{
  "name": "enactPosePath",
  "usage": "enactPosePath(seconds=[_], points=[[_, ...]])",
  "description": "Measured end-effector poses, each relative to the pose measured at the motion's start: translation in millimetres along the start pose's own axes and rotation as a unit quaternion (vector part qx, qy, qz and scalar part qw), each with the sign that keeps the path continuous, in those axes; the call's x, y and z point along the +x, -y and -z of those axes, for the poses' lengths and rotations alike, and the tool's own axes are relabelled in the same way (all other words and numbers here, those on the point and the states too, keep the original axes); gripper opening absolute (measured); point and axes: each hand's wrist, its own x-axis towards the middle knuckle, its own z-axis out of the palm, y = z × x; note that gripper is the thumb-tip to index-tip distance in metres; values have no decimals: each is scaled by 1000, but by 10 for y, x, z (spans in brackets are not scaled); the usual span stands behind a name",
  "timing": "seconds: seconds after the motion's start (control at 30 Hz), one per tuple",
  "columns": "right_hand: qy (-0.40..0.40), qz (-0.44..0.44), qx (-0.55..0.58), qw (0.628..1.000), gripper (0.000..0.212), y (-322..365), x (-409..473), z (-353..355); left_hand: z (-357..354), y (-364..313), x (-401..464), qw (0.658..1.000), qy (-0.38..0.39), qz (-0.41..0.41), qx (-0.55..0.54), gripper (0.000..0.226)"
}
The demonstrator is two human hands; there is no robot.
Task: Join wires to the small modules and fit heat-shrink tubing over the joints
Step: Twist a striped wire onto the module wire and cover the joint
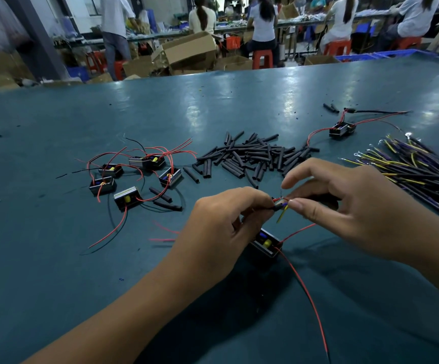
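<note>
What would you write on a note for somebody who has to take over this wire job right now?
Left hand pinches a black tube piece and wire ends; right hand pinches the same joint. Their module hangs just below.
Tubing pile straight ahead, yellow-and-dark wires to the right, five waiting modules to the left.
One wired module lies far right, apparently finished.
Left: finish this joint, then the other five.

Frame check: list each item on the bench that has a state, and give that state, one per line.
left hand: pinches a black sleeve on the wires
right hand: pinches the wire ends
module in work: under the hands
five modules: lying loose at left
module at back: lying apart
heat-shrink pile: loose, unused
yellow and purple wires: heaped at right
</note>
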Motion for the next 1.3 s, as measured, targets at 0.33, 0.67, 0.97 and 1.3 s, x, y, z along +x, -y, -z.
enactPosePath(seconds=[0.33, 0.67, 0.97, 1.3], points=[[-12, -1, 36, 999, 6, -28, 14, -15, 11, 22, -16, 999, -10, -26, 26, 15], [-4, -14, 77, 997, 6, -21, 5, -24, -21, 1, -8, 995, -10, -79, 52, 16], [-7, -21, 94, 995, 16, -6, 7, -25, -42, -33, -24, 993, -13, 52, -102, 7], [-31, -39, 109, 993, 20, 2, 17, -107, 143, 119, 52, 977, 52, 155, -136, 20]])
